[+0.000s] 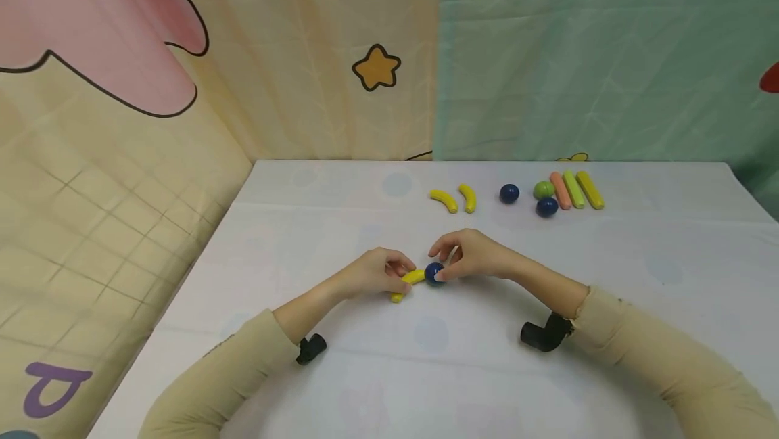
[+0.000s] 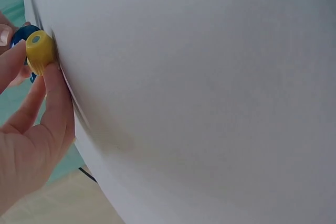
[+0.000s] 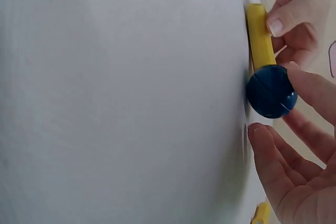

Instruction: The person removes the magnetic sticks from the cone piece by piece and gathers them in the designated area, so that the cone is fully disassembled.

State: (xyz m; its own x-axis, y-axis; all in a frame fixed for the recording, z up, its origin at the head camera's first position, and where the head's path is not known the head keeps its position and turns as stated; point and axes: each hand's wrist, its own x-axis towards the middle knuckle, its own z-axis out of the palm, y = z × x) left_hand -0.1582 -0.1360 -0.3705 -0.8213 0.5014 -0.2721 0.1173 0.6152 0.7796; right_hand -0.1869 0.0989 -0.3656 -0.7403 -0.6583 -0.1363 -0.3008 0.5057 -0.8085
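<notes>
In the head view, my left hand (image 1: 379,272) pinches a yellow curved stick (image 1: 414,276) low over the white table. One end of the stick meets a shiny dark blue ball (image 1: 434,273). My right hand (image 1: 477,253) has its thumb at the ball's near side and its fingers curled around the far side. The right wrist view shows the blue ball (image 3: 271,92) against the end of the yellow stick (image 3: 260,35), a seam running across it. The left wrist view shows the stick's other end (image 2: 40,51), with a small grey disc set in it.
Toward the back of the white table (image 1: 341,222) lie two yellow curved sticks (image 1: 444,200), a blue ball (image 1: 509,193), another blue ball (image 1: 547,207) and a green ball (image 1: 544,189). Beside these are straight sticks: orange (image 1: 560,191), light green (image 1: 573,189) and yellow (image 1: 590,190). A patterned curtain (image 1: 292,53) hangs behind.
</notes>
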